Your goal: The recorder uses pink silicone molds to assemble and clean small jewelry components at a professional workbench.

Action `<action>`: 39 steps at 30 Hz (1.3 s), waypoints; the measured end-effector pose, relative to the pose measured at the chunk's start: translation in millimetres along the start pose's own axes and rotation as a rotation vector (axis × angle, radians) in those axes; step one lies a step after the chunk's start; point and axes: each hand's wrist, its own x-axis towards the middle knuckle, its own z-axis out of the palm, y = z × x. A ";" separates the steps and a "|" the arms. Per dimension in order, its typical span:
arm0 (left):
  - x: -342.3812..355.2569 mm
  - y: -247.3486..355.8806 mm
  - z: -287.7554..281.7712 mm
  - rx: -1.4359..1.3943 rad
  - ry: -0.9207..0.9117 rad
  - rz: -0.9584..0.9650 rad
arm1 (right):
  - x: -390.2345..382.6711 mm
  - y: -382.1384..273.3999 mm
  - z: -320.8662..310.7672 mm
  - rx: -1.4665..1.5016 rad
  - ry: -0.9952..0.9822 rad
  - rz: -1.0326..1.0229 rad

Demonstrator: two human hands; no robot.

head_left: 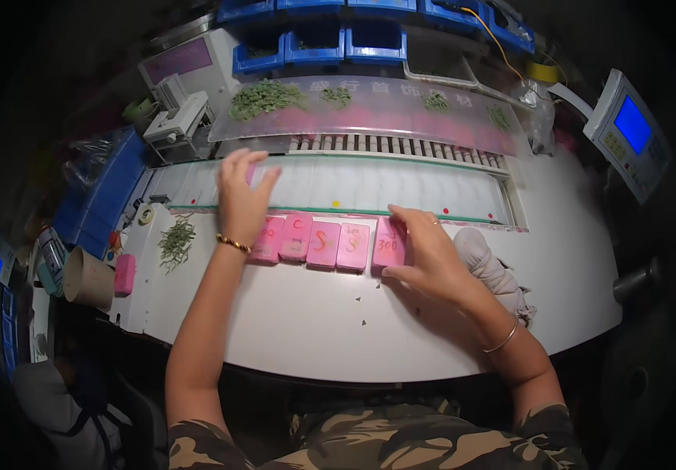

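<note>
Right hand (425, 249) pinches a pink block (387, 244), apparently steadying it beside its row (322, 247).
Left hand (244, 192): grip cannot be told.

The head camera's wide view looks down and forward across the tabletop (299, 321). It sits near, above the hands (435, 256), reaching to blue bins (314, 54).

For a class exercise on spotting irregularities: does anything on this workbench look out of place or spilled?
Yes: a few small dark bits lie scattered on the white worktop near the row of pink blocks, looking stray because the green pieces elsewhere are heaped together.
</note>
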 end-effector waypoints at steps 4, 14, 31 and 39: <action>-24.9 90.7 -19.9 -1.240 -0.767 -0.787 | -10.0 -15.6 -20.9 0.157 0.122 0.001; -48.9 148.4 -49.6 -1.235 -0.961 -0.378 | -38.2 -44.8 -23.0 0.593 0.045 0.077; -66.3 155.4 -53.0 -1.102 -0.529 -0.374 | -36.7 -46.2 -20.5 1.240 0.280 0.412; -60.9 168.1 -37.9 -1.735 -0.224 -0.961 | -45.2 -62.7 -4.5 0.718 0.035 0.148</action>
